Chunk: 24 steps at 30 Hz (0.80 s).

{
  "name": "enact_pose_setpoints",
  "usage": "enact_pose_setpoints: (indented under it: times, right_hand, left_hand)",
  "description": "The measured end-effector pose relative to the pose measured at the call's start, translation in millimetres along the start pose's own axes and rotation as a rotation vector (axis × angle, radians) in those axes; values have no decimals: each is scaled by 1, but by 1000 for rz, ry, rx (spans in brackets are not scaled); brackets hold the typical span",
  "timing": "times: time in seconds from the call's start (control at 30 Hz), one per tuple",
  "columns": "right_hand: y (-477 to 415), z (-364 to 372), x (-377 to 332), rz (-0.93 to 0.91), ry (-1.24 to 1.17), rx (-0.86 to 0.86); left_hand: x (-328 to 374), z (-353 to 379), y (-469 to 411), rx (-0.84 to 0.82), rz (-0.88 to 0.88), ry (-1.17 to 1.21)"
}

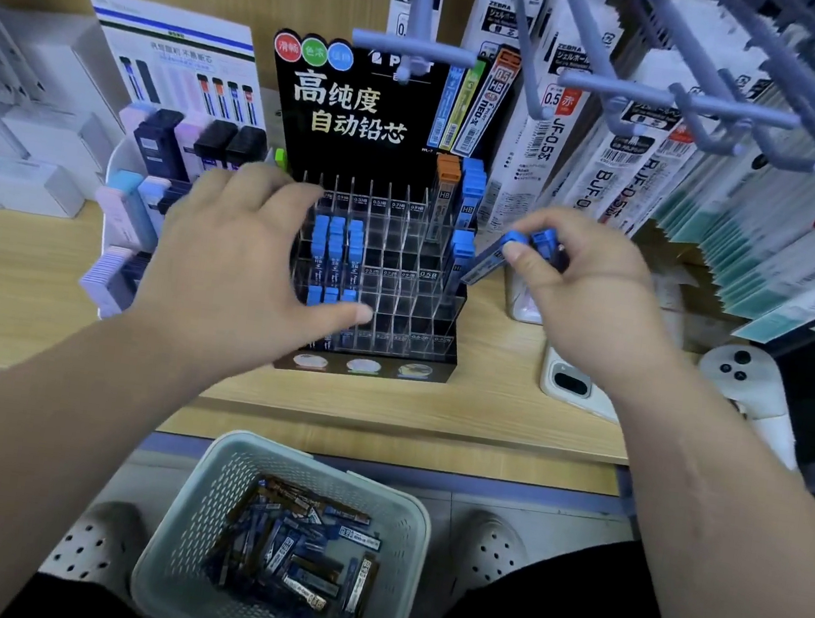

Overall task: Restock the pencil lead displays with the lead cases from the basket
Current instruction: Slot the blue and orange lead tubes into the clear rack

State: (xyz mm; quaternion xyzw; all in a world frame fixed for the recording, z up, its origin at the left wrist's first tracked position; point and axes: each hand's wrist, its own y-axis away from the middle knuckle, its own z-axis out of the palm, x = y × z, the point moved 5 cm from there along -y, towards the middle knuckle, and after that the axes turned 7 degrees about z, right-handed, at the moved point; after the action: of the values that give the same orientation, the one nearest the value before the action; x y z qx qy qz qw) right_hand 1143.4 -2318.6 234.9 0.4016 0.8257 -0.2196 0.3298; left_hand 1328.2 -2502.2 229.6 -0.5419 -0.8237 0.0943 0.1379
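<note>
White display (150,202): one, far left on the shelf (9,287); holds pastel and dark lead cases in stepped rows; count not readable.
Left hand (240,266): fingers spread and nearly straight, grasping nothing; it hovers in front of the left part of the black display; thumb tip lies over the front tier; contact cannot be told.
Basket (195,488): one, grey, perforated, on the floor below the shelf, between the left shoe (94,547) and the right shoe (487,552).
Lead cases (296,548): a loose heap in the basket, blue and brown; too overlapped to count.
Black display (399,116): one, centre of the shelf; clear compartments in tiers; blue-capped cases in three left columns on two tiers; at the right, one orange-capped column and blue-capped columns beside it; most middle compartments hold nothing.
Right hand (579,290): thumb and curled fingers pinch the held cases.
Held cases (515,242): two blue caps visible; just beside the right edge of the black display, above the shelf, tilted.
Phone (572,382): one, on the shelf under the right wrist.
Controller (744,374): one, white, right of the phone.
Refill packs (620,171): many, hanging on pegs, upper right.
</note>
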Motion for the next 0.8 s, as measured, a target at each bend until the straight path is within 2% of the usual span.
enact_pose_setpoints:
  times: [0.2, 0.4, 0.53, 0.7, 0.8]
  right_hand:
    - [-2, 19, -8, -95, 187, -47]
    - [-5, 30, -4, 4, 158, 8]
    - [-4, 23, -4, 11, 64, 97]
    - [1, 10, 3, 78, -373, 96]
    - [6, 8, 0, 38, -303, -9]
  left_hand:
    - [1, 17, 9, -164, 12, -94]
    - [1, 22, 12, -159, 25, -126]
    - [0, 22, 12, -131, 30, -165]
    - [-1, 18, 11, -85, 29, -193]
    - [-2, 16, 10, -101, 23, -226]
